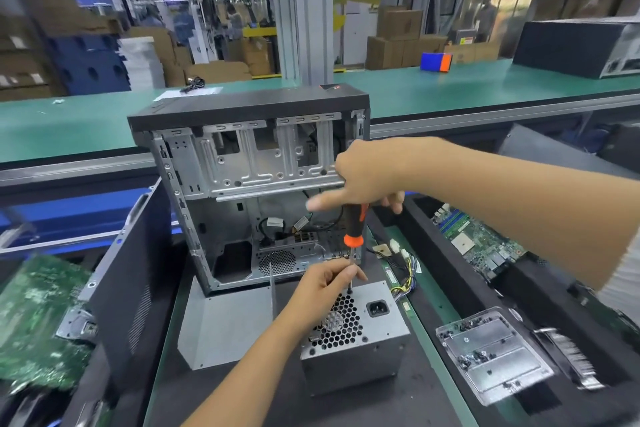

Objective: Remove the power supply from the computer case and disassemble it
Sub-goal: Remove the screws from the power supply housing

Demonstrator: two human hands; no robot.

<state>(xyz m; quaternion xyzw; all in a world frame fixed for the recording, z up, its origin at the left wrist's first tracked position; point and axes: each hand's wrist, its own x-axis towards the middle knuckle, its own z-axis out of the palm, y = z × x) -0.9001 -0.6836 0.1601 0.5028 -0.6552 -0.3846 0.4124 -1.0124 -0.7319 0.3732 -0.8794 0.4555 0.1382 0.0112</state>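
Upright, right hand grips rubbery orange-black screwdriver; left hand pinches its steel shaft over boxy honeycomb-grilled power supply.

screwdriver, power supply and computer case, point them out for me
screwdriver [353,225], head view, on its black and orange handle
power supply [384,333], head view, on the bare metal top by the socket
computer case [249,107], head view, on its dark top panel
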